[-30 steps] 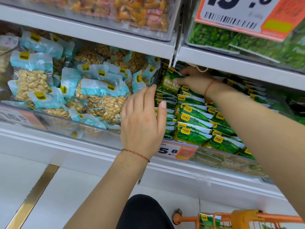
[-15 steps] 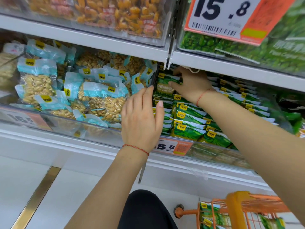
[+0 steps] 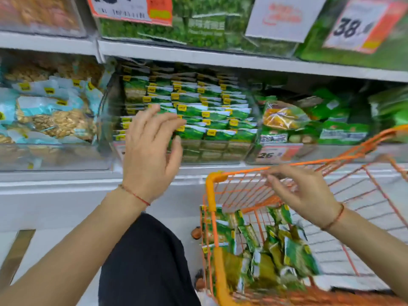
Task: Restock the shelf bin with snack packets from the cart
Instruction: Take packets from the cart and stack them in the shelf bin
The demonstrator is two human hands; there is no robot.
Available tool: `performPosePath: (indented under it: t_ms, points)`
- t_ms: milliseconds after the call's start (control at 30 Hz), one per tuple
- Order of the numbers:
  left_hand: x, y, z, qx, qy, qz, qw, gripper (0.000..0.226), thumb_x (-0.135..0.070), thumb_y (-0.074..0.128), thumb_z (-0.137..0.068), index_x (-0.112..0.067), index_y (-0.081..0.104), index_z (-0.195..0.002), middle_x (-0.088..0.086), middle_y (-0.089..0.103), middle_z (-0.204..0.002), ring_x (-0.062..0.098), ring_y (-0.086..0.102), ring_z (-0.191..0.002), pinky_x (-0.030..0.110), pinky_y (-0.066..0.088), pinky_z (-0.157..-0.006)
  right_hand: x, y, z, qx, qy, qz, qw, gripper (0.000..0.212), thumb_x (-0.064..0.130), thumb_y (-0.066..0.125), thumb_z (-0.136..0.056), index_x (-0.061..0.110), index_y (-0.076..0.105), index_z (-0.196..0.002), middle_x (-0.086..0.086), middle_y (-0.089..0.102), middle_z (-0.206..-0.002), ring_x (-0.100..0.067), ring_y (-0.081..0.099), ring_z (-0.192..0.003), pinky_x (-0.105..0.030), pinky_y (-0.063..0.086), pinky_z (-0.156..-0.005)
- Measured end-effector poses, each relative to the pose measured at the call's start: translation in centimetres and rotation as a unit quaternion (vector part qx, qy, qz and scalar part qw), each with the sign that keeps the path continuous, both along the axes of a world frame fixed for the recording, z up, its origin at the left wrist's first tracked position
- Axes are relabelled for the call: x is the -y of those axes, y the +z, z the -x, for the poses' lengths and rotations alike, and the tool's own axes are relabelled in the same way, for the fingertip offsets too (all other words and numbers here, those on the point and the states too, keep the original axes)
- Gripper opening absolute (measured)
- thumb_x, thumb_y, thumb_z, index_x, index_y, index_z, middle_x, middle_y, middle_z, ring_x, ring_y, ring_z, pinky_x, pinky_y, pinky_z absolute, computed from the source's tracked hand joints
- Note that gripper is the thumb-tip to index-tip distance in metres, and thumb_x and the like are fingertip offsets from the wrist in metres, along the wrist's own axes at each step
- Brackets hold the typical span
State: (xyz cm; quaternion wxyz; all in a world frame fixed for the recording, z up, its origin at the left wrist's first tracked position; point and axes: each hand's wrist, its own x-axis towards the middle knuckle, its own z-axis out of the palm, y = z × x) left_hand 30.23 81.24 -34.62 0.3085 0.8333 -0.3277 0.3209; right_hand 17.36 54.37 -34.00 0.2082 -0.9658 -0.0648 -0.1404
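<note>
Now that the right hand (image 3: pixel 302 191) has been withdrawn from the clear plastic shelf bin (image 3: pixel 176 149), its empty, loosely curled grip is poised above the orange wire cart (image 3: pixel 213 195), where green snack packets (image 3: pixel 287 250) remain; the left hand (image 3: pixel 150 155) is kept spread before the bin.

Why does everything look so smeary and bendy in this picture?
Head view: motion blur smears the price signs, the right hand and the orange cart; the left hand is a bit sharper. The wide lens curves the white shelf edge. Lighting is even, with faint glare on the clear bin front; the green snack packets stay readable as shapes only.
</note>
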Motion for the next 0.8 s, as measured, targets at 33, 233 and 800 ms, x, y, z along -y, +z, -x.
performPosePath:
  t_ms: [33, 233, 800]
  points:
    - [1.6, 0.0, 1.6, -0.017, -0.044, -0.012, 0.999, 0.028, -0.016, 0.047, -0.089, -0.008, 0.065, -0.109, 0.007, 0.064, -0.113, 0.035, 0.049, -0.121, 0.049, 0.034, -0.105, 1.3, -0.7, 1.4, -0.022, -0.011, 0.02, 0.999, 0.034, 0.039, 0.045, -0.091, 0.018, 0.071, -0.098, 0.005, 0.071, -0.078, -0.013, 0.067, -0.071, -0.036, 0.056, -0.061]
    - [10.6, 0.7, 6.8, -0.282, -0.24, -0.333, 0.867, 0.031, -0.028, 0.04, -0.094, -0.019, 0.058, -0.118, 0.003, 0.063, -0.116, 0.024, 0.055, -0.108, 0.033, 0.044, -0.088, 5.4, -3.4, 3.7, -0.411, -0.008, 0.256, 0.875, 0.036, 0.044, 0.044, -0.097, 0.026, 0.05, -0.128, 0.0, 0.062, -0.117, -0.024, 0.058, -0.106, -0.031, 0.046, -0.08]
    - [22.7, -11.5, 11.2, -0.454, -0.184, -0.588, 0.644, 0.049, -0.049, 0.045, -0.094, -0.005, 0.06, -0.109, 0.01, 0.061, -0.098, 0.024, 0.059, -0.088, 0.031, 0.043, -0.068, 9.1, -12.7, 3.4, -0.569, 0.09, 0.311, 0.756, 0.109, 0.042, 0.08, -0.071, 0.026, 0.006, -0.151, -0.01, 0.027, -0.152, -0.032, 0.048, -0.125, -0.043, 0.05, -0.09]
